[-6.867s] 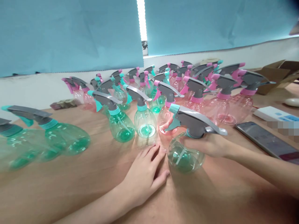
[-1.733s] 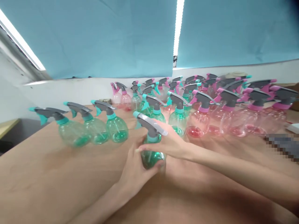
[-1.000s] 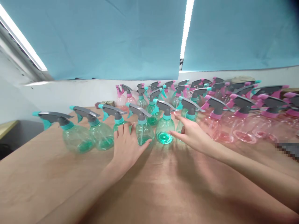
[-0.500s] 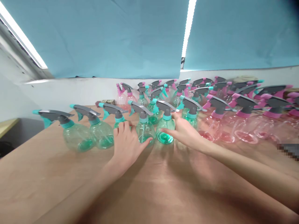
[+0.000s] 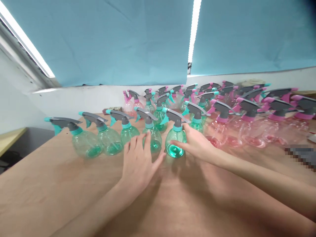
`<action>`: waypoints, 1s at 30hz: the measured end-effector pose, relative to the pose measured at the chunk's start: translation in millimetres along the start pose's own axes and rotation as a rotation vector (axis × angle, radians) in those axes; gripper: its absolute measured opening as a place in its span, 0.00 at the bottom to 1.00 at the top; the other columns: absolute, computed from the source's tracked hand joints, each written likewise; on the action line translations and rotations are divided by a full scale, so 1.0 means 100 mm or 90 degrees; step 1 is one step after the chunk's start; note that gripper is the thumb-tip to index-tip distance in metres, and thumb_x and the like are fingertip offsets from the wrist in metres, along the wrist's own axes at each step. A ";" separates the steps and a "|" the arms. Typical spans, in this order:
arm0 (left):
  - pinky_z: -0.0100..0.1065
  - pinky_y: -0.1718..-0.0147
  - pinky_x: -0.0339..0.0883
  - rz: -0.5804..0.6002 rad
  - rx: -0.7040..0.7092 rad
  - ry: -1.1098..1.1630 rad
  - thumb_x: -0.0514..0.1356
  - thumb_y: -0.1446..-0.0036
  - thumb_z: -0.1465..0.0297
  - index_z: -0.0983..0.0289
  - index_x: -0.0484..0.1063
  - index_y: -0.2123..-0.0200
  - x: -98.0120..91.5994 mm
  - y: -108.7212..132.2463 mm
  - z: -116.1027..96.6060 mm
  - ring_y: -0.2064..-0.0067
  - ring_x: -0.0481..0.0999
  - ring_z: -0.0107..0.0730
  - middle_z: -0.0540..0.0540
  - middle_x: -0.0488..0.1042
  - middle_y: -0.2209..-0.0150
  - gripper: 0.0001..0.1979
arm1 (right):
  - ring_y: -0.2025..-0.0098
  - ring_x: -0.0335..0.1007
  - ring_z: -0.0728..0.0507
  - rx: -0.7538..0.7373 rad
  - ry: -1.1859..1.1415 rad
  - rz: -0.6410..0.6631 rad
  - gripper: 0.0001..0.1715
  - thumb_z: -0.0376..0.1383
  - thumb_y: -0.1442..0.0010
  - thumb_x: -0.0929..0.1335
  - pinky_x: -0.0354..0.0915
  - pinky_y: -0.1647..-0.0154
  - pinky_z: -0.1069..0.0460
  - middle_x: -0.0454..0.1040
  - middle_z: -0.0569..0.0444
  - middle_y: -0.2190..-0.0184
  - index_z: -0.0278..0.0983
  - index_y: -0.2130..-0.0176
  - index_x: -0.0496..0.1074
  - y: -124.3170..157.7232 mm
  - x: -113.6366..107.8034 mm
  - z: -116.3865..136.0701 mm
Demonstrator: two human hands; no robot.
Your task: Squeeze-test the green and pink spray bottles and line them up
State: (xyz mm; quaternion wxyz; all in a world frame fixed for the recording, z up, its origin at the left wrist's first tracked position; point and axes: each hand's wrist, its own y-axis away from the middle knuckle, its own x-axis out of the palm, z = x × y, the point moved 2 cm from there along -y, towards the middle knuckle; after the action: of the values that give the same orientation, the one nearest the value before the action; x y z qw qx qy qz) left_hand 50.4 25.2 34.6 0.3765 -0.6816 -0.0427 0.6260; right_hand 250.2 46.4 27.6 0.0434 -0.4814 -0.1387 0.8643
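Observation:
My right hand (image 5: 195,142) is closed around the side of a green spray bottle (image 5: 175,142), thumb across its front; the far fingers are hidden behind it. This bottle is upright, a little nearer to me than its neighbours, with a grey and teal trigger head. My left hand (image 5: 139,158) is open, fingers spread, in front of another green spray bottle (image 5: 154,136); whether the fingertips touch it I cannot tell. Just left stands a further green spray bottle (image 5: 128,131), partly covered by my left fingers.
More green bottles (image 5: 108,141) stand at the left of the row. Pink spray bottles (image 5: 219,131) continue it to the right, with mixed ones (image 5: 149,107) behind. A small box (image 5: 113,110) lies at the back of the wooden table (image 5: 61,191). A pixelated dark object (image 5: 301,156) lies far right.
My right hand has drawn its green spray bottle slightly toward me, out from the row. My left hand has shifted right and nearer, uncovering more of the bottle at its left.

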 end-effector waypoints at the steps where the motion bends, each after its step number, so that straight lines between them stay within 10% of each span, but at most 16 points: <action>1: 0.52 0.52 0.60 0.012 0.015 0.040 0.58 0.42 0.57 0.68 0.57 0.40 0.00 0.03 -0.06 0.47 0.67 0.59 0.67 0.69 0.48 0.32 | 0.58 0.73 0.32 -0.008 0.009 -0.001 0.32 0.55 0.44 0.64 0.64 0.68 0.45 0.75 0.42 0.57 0.34 0.51 0.62 0.06 -0.03 0.01; 8: 0.56 0.49 0.64 0.159 0.060 0.404 0.67 0.51 0.56 0.56 0.44 0.34 0.16 0.16 -0.56 0.41 0.64 0.59 0.62 0.64 0.41 0.48 | 0.72 0.72 0.40 -0.038 0.044 0.019 0.27 0.59 0.48 0.66 0.60 0.76 0.49 0.74 0.50 0.71 0.38 0.65 0.68 0.57 -0.34 0.06; 12: 0.48 0.51 0.69 0.227 0.051 0.616 0.69 0.50 0.66 0.53 0.52 0.39 0.26 0.18 -0.89 0.45 0.70 0.50 0.56 0.69 0.45 0.39 | 0.68 0.71 0.40 -0.101 0.041 0.006 0.25 0.57 0.51 0.70 0.63 0.73 0.48 0.75 0.51 0.67 0.41 0.64 0.72 0.79 -0.52 -0.08; 24: 0.59 0.46 0.59 0.185 0.106 0.656 0.68 0.51 0.57 0.54 0.49 0.37 0.52 0.10 -1.57 0.41 0.61 0.59 0.61 0.61 0.41 0.43 | 0.67 0.67 0.46 -0.071 -0.314 0.048 0.34 0.46 0.51 0.74 0.68 0.69 0.51 0.68 0.55 0.64 0.42 0.48 0.62 0.92 -0.98 -0.68; 30: 0.53 0.50 0.65 0.171 0.110 0.701 0.69 0.53 0.60 0.60 0.54 0.41 0.63 -0.05 -1.80 0.47 0.68 0.53 0.61 0.66 0.47 0.40 | 0.80 0.52 0.51 -0.078 -0.361 -0.039 0.17 0.39 0.45 0.69 0.55 0.81 0.54 0.58 0.64 0.78 0.42 0.56 0.64 0.86 -0.96 -0.85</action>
State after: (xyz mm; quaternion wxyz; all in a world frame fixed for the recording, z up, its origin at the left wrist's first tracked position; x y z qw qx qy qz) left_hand 225.2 -20.5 -26.1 0.3148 -0.8734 0.2979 0.2220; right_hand 378.3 -39.5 39.9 -0.0002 -0.2182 -0.2120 0.9526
